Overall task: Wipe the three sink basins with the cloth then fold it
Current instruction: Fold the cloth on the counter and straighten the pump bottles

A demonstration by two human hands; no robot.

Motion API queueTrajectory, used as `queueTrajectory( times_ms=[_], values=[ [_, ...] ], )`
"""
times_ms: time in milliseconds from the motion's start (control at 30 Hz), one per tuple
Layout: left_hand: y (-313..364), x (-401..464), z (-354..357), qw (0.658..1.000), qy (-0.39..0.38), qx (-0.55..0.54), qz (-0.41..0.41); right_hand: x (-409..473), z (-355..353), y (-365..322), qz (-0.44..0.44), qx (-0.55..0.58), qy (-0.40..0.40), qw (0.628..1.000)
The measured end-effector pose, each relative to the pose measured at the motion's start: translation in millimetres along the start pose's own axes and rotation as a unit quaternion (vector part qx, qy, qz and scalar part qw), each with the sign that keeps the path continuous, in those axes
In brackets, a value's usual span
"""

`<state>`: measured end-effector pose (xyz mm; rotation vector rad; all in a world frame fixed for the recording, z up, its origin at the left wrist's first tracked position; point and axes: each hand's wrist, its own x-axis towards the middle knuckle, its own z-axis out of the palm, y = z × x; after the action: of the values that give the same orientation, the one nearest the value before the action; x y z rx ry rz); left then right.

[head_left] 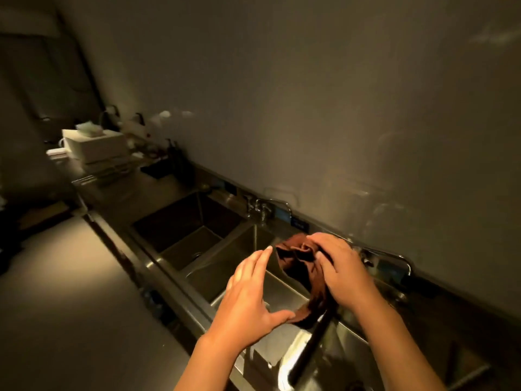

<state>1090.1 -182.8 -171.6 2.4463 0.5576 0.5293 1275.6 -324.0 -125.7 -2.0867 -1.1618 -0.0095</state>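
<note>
A dark brown, crumpled cloth (pixel 303 273) hangs in the air above the steel sink, held up over the middle of three rectangular stainless-steel basins. Its long axis runs from a bunched upper end near the back wall down and toward the person, ending in a curled lower tail just beside the left thumb.

The right hand (pixel 342 273) holds the bunched top of the cloth, fingers curled over the fabric, so that grip is clamped on the cloth. The left hand (pixel 248 296) is spread with straight fingers pointing up toward the cloth's upper end and the thumb reaching out to the lower tail; whether the thumb tip actually touches the fabric cannot be told. That grip is apart and closed on nothing.

Three basins show in a row along the long steel counter (pixel 118 193): the far basin (pixel 183 221) at the left, the middle basin (pixel 239 266) under the cloth, and the near basin (pixel 324 359) below the forearms, with bright reflections in it. Two tap sets stand along the back edge: one faucet (pixel 259 208) between the far and middle basins, and a second faucet (pixel 394 256) to the right, behind the right hand.

At the far end of the counter sits one white box-shaped object (pixel 94 145); the items around it are too dim to make out.
</note>
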Motion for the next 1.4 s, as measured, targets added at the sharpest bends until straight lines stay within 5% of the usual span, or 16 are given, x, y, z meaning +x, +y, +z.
queueTrajectory(
  times_ms=[433, 1000, 1400],
  values=[
    [-92, -31, -73, 0.993, 0.093, 0.023, -0.066, 21, 110, -135, -0.083, 0.190, -0.118, 0.971],
    [-275, -46, -236, 0.969, 0.208, 0.027, -0.128, 102, 284, -309, -0.145, 0.162, -0.219, 0.951],
    [-368, -92, -294, 0.916, 0.290, -0.074, -0.268, 136, 374, -387, -0.264, 0.128, -0.373, 0.880]
  ],
)
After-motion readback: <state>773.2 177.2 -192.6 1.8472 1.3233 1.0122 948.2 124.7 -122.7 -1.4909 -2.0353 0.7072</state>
